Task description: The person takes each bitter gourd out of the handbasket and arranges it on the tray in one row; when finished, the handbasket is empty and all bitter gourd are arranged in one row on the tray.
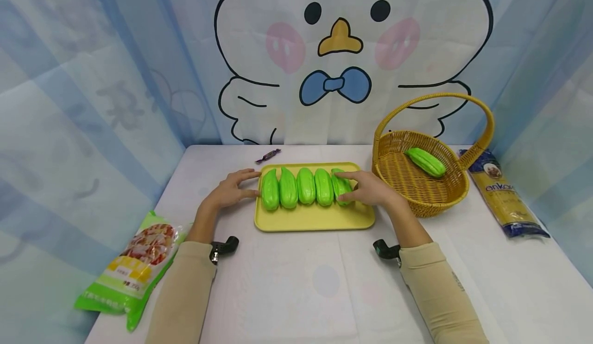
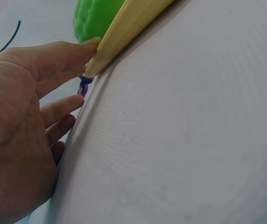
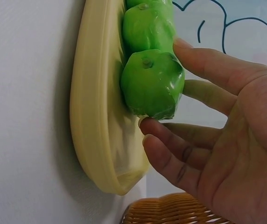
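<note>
A row of several glossy, ribbed green gourds (image 1: 306,186) lies side by side on a yellow tray (image 1: 315,222) in the head view. My right hand (image 1: 368,187) reaches over the tray's right side and grips the rightmost gourd (image 3: 152,86), thumb on one side and fingers on the other. At the tray's left edge, my left hand (image 1: 229,189) has its fingers fairly straight. In the left wrist view its thumb tip meets the tray rim (image 2: 117,35), close to the leftmost gourd (image 2: 94,18).
A wicker basket (image 1: 412,197) with a tall handle stands right of the tray, one green gourd (image 1: 426,162) inside. Behind it lies a yellow-blue packet (image 1: 505,194). A green food bag (image 1: 134,267) lies by the left forearm. A purple-wrapped candy (image 1: 268,156) sits behind the tray.
</note>
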A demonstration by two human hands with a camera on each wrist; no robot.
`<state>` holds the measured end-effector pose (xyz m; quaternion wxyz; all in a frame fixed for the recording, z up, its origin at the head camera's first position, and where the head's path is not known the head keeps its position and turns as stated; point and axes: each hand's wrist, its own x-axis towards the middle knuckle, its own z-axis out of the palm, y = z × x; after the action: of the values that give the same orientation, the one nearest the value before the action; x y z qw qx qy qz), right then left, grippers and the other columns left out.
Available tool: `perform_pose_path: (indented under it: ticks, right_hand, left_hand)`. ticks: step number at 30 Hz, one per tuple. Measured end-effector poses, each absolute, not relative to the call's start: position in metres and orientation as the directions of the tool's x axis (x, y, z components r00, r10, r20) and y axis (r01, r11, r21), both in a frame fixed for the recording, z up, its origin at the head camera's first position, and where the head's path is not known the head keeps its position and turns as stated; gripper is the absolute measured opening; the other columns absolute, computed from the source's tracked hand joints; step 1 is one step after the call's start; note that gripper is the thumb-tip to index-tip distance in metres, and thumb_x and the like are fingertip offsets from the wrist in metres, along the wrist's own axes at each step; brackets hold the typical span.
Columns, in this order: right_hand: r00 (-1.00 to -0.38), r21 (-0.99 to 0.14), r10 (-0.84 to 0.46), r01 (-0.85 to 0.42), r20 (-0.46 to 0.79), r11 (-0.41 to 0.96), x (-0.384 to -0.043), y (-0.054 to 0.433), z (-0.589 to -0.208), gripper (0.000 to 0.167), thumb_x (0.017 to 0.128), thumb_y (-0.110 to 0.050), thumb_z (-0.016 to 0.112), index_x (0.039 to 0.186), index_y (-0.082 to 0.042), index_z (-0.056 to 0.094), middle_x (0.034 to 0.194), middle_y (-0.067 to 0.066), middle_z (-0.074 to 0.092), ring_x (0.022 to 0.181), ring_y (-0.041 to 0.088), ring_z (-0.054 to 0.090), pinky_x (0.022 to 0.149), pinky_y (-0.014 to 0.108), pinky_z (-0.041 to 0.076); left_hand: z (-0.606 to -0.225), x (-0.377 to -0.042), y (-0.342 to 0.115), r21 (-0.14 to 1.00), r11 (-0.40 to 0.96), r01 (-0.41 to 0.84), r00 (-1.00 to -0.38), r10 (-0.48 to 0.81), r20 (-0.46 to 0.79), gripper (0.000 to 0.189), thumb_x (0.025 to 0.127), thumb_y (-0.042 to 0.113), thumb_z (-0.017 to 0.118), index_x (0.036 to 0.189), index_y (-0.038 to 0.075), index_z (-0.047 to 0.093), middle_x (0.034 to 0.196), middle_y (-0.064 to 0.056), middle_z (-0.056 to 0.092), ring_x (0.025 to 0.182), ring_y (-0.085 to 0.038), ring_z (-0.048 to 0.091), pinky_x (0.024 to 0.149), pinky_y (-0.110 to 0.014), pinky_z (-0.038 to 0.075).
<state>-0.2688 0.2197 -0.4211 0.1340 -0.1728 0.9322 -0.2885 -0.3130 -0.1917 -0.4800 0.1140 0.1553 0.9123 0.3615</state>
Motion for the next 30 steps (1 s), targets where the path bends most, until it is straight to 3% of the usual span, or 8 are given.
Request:
perform_pose_path:
  ticks: [6,20,30]
  right_hand:
    - [-0.904,-0.596,-0.397,-0.232,-0.159,0.768,-0.2685,0.2195,-0.4201,0.074,0.093,-0.030,0.079,0.158,-0.015,0.047,0.149,0.018,0.055,0.081,0.022,0.051,0.068,0.033,0.043]
    - [-0.903,-0.587,-0.399,-0.241,-0.156,0.773,-0.2681,0.2192,-0.4193,0.073,0.094,-0.031,0.079,0.158,-0.015,0.046,0.155,0.019,0.052,0.086,0.022,0.054,0.070,0.033,0.044]
    - [-0.906,-0.565,-0.417,-0.306,-0.075,0.766,-0.2632,0.2197,-0.4110,0.071,0.095,-0.028,0.078,0.156,-0.009,0.048,0.156,0.024,0.047,0.110,0.034,0.062,0.094,0.049,0.052]
  left_hand:
    - [-0.4808,-0.3132,-0.1913,0.695,0.690,0.203,-0.925,0.368,-0.095,0.070,0.092,0.046,0.075,0.156,0.026,0.051,0.170,-0.006,0.033,0.161,-0.037,0.016,0.123,-0.073,0.011]
    - [-0.4797,-0.3130,-0.1910,0.699,0.686,0.201,-0.924,0.369,-0.097,0.070,0.093,0.044,0.075,0.156,0.026,0.051,0.170,-0.007,0.033,0.161,-0.037,0.016,0.124,-0.073,0.011]
    - [-0.4796,-0.3120,-0.1909,0.689,0.698,0.195,-0.928,0.359,-0.102,0.070,0.093,0.045,0.074,0.156,0.027,0.051,0.170,-0.006,0.033,0.161,-0.038,0.014,0.123,-0.074,0.010]
